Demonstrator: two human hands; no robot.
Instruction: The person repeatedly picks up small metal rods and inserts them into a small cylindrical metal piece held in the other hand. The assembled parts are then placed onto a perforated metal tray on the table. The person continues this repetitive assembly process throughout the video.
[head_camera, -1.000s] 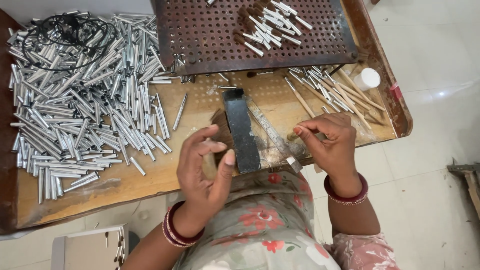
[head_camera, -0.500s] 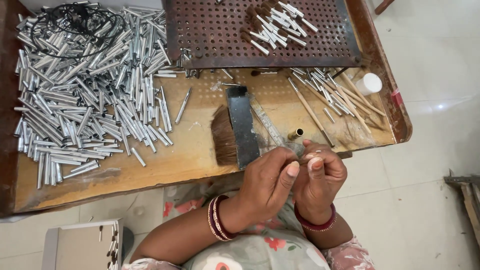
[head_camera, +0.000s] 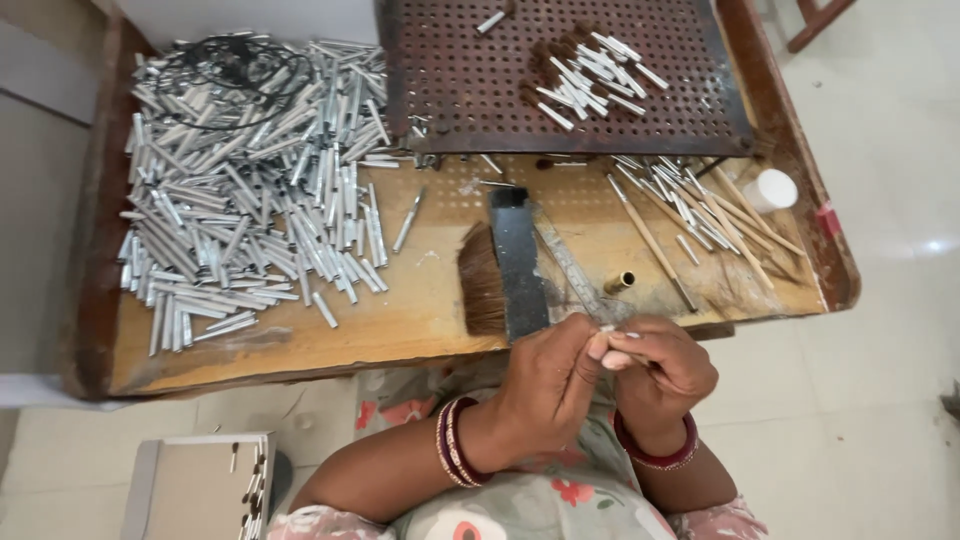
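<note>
The left hand and right hand meet just off the near edge of a wooden tray table, fingertips pinched together on one small silver tube. Beyond them lie one tuft of brown bristles, one dark flat bar, a perforated metal plate, and a heap of silver tubes too many to count, above a pale tiled floor.

Even, bright daylight; sharp focus, soft shadows, glare on floor.
</note>
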